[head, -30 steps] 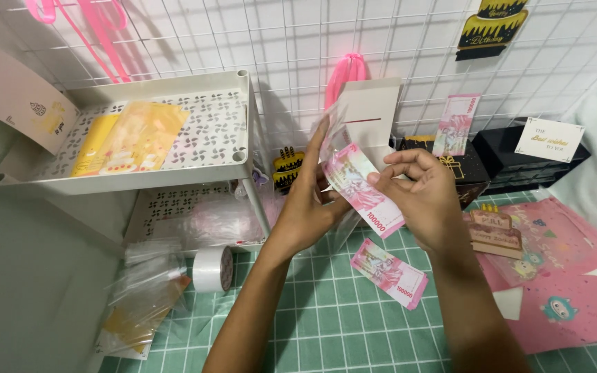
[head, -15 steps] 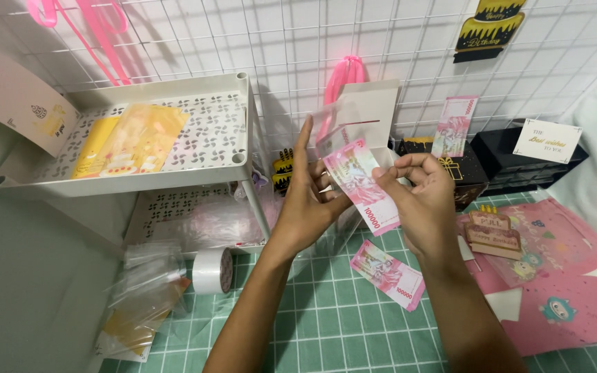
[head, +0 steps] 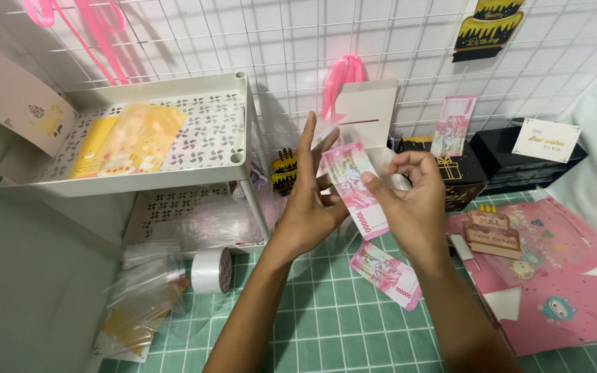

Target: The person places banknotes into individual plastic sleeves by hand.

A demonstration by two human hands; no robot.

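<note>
A white wire grid panel (head: 243,41) covers the back wall, with pink ribbon (head: 77,27) hanging at its upper left and a black and gold cake-shaped sign (head: 486,27) clipped at its upper right. The bench is covered by a green cutting mat (head: 326,324) ruled in pale squares. At left stands a white perforated shelf rack (head: 202,138), beside a plain grey-green wall (head: 29,290). Black boxes (head: 506,155) line the back right. Light seems soft and even, perhaps from overhead.
</note>
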